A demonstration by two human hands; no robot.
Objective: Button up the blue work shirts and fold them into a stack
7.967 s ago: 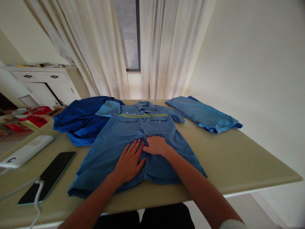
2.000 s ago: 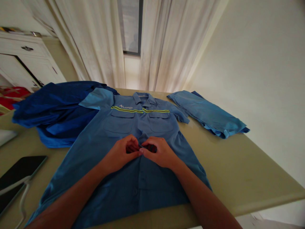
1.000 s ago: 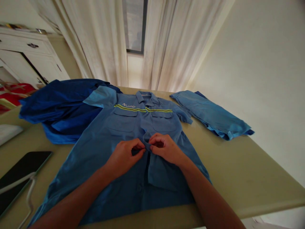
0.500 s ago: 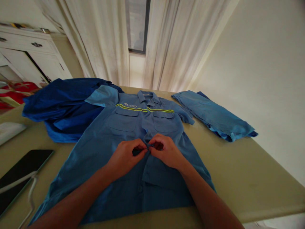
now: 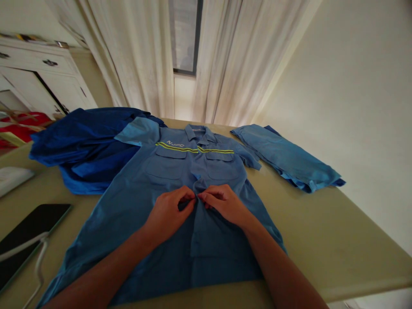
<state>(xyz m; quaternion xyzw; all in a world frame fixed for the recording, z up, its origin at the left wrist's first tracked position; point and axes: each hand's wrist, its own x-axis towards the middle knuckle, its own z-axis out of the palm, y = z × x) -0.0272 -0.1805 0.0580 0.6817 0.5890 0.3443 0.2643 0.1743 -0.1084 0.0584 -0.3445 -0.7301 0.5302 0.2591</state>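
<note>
The left hand [image 5: 169, 210] has its thumb and fingertips drawn together, pinching the front opening of a light blue shirt [image 5: 151, 180]. The right hand [image 5: 223, 204] meets it fingertip to fingertip, closed in the same way on the facing edge of the opening. Below the hands, the right front panel is folded slightly over. The shirt lies flat and front side up in the middle of the tabletop [image 5: 337, 231], with its hem at the near edge and its collar towards the far edge. A yellow stripe runs across the chest above two pockets. Its left sleeve rests on a heap of dark blue clothing [image 5: 83, 146] towards the far left corner. A folded light blue garment [image 5: 286, 156] lies apart from it by the right edge. Near the left edge lies a dark phone [image 5: 28, 231] with a white cable [image 5: 37, 266] across it.
</note>
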